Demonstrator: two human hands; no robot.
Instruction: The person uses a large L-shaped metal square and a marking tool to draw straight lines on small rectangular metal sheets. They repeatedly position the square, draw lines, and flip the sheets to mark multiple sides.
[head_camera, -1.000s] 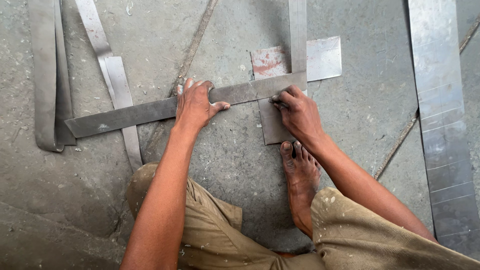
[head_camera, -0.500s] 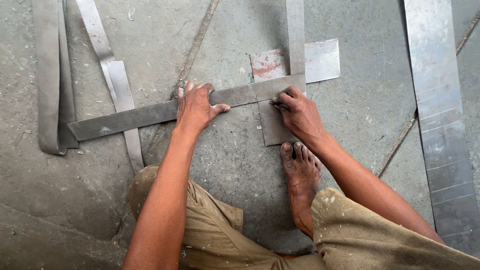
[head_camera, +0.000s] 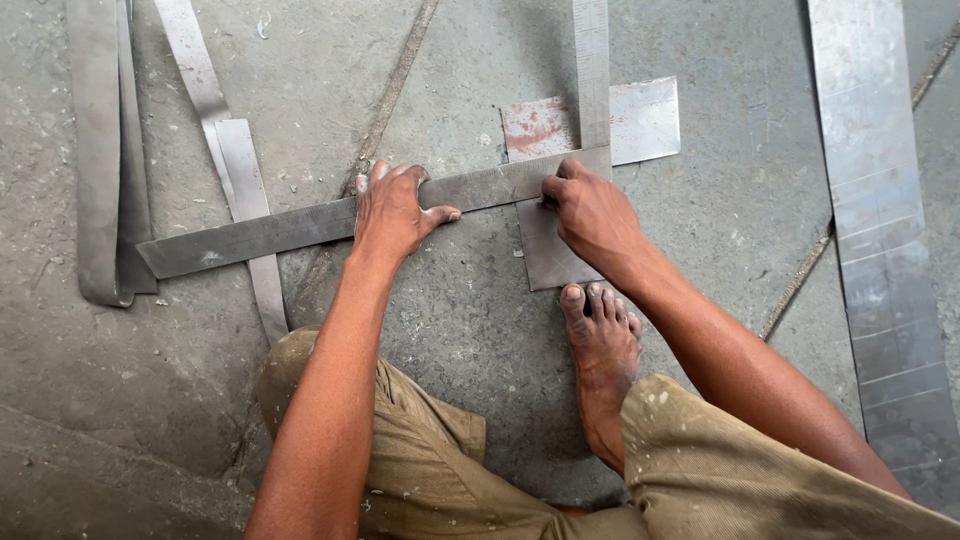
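A large steel L-square (head_camera: 290, 224) lies on the concrete floor, its long arm running left and its short arm (head_camera: 592, 70) running up. My left hand (head_camera: 392, 208) presses flat on the long arm, fingers spread. My right hand (head_camera: 590, 212) rests at the square's inner corner with fingers curled; whether it holds a small marking tool I cannot tell. Under the corner lies a small metal sheet (head_camera: 645, 120) with a rusty red patch. My bare right foot (head_camera: 600, 350) touches the sheet's near edge.
Several long metal strips lie around: a folded dark strip (head_camera: 100, 150) at the far left, a thin bent strip (head_camera: 235, 170) crossing under the square, and a wide shiny strip (head_camera: 885, 240) along the right side. Grooved seams cross the floor.
Both hands stay on the square in the same places. The view has shifted only slightly.
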